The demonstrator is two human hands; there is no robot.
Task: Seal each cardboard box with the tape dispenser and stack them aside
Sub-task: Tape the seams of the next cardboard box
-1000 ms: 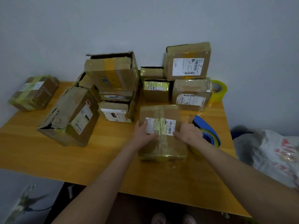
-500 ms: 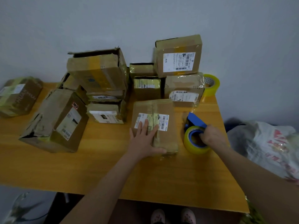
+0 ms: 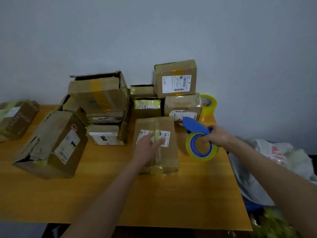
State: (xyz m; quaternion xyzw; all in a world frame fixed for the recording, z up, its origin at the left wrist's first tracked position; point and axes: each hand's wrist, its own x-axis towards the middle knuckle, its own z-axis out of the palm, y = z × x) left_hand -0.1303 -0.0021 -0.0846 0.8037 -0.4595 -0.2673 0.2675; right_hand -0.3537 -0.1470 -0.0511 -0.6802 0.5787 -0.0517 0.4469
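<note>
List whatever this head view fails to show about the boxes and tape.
Head view:
1. The label on the flat box: print too small, partly under the left hand.
2. The tape dispenser handle: hidden in the right hand grip.
3. The spare tape roll: half behind the stacked boxes.
4. The far-left box: cut by the frame edge.

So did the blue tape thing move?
Yes. The right hand has lifted the tape dispenser up off the table, and its blue top now overlaps the labelled box behind it.
</note>
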